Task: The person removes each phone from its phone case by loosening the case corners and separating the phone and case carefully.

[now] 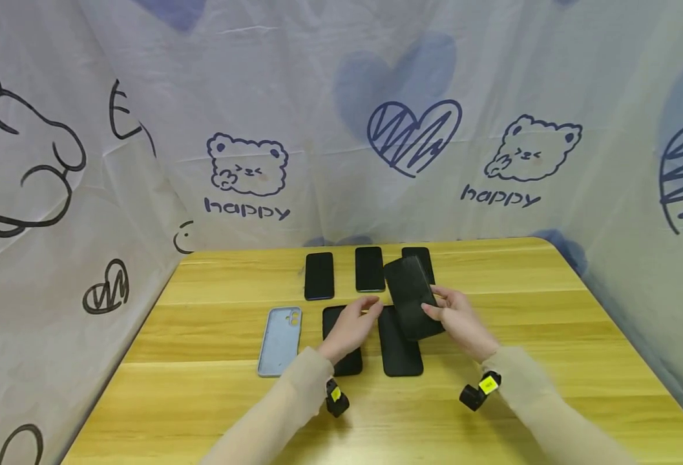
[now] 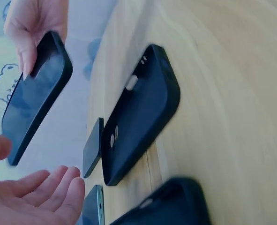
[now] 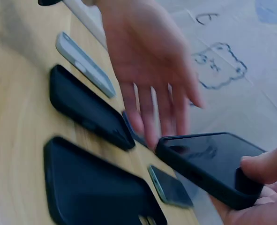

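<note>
My right hand [image 1: 460, 320] grips a smartphone in a black case [image 1: 408, 294] by its right side, thumb on the screen, and holds it tilted above the table. To its left, my left hand [image 1: 349, 329] is held with its fingers extended and holds nothing; in the right wrist view its fingertips overlap the near corner of the cased phone [image 3: 213, 164]. Below the hands lie two empty black phone cases, the right one [image 1: 402, 358] under the held phone and the left one [image 1: 348, 363] partly hidden by my left hand. A light blue phone case [image 1: 279, 342] lies farther left.
Behind the cases stand in a row a left phone [image 1: 319, 276], a middle phone [image 1: 369, 270] and a right phone [image 1: 424, 255], the last partly covered by the held phone. The wooden table [image 1: 201, 387] ends at a printed cloth [image 1: 329, 194] behind and at the sides.
</note>
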{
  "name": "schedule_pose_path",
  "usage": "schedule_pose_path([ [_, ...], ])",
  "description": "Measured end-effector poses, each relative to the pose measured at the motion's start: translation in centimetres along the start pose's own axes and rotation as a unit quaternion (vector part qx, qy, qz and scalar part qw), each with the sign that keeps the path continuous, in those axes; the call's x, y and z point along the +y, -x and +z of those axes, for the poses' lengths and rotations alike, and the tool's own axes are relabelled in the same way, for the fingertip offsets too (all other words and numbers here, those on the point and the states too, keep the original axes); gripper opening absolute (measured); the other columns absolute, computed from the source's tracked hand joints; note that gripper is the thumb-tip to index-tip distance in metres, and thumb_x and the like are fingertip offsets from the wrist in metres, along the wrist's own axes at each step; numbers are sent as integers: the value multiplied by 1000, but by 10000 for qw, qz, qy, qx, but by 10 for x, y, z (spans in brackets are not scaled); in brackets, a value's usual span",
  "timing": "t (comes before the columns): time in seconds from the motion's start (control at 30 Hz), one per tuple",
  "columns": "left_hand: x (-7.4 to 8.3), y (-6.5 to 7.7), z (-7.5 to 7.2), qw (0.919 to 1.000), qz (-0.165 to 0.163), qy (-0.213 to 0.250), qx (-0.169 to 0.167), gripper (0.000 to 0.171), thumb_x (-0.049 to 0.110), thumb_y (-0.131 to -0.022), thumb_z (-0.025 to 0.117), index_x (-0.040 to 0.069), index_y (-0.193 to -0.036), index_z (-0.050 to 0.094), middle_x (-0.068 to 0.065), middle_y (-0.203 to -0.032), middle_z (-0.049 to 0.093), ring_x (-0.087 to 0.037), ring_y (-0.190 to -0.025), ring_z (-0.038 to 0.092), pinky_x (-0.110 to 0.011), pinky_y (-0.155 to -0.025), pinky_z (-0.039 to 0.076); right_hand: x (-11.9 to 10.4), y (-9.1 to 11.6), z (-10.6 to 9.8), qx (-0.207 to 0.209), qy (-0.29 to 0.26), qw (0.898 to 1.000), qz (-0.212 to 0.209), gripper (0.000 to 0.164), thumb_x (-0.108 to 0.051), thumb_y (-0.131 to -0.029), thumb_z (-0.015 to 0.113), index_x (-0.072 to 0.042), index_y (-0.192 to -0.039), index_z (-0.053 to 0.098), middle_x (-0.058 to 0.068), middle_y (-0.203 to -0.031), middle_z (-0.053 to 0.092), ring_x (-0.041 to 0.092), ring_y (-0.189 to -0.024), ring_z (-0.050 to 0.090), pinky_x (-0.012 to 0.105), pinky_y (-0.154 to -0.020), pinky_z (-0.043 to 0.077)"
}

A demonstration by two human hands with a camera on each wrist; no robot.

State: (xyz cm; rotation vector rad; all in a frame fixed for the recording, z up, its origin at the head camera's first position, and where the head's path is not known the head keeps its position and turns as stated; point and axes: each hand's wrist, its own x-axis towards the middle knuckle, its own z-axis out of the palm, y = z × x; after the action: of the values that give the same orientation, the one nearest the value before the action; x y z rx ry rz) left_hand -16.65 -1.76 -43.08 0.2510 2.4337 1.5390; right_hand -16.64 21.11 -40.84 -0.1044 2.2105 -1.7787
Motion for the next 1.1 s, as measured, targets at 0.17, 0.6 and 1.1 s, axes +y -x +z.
schedule_pose_path([
  [0.17,2,-4,5,9947,-200,1007,-2,62,53,-106,40,7,-148,48,-14,-143,57,-30,-129,58,-49,-114,45,-2,-6,26,464,-133,9982,-356,54,-9,-104,53,3,-153,35,28,-149,49,25,-120,65,32,-102,49],
  [0.6,-3,-4,7,9828,-502,1697,521,63,62,-101,44,11,-133,61,-11,-128,66,-25,-122,61,-48,-113,43,8,-18,74,1051,-958,9866,-794,44,4,-98,57,5,-142,51,28,-138,59,24,-120,65,24,-95,56],
  [1.1,-15,-5,6,9785,-160,1707,1150,53,54,-101,53,7,-120,68,-17,-121,71,-34,-113,67,-50,-102,52,6,-15,74,1631,1846,9547,-1668,42,-9,-94,70,12,-129,62,19,-113,51,30,-98,53,34,-85,50],
])
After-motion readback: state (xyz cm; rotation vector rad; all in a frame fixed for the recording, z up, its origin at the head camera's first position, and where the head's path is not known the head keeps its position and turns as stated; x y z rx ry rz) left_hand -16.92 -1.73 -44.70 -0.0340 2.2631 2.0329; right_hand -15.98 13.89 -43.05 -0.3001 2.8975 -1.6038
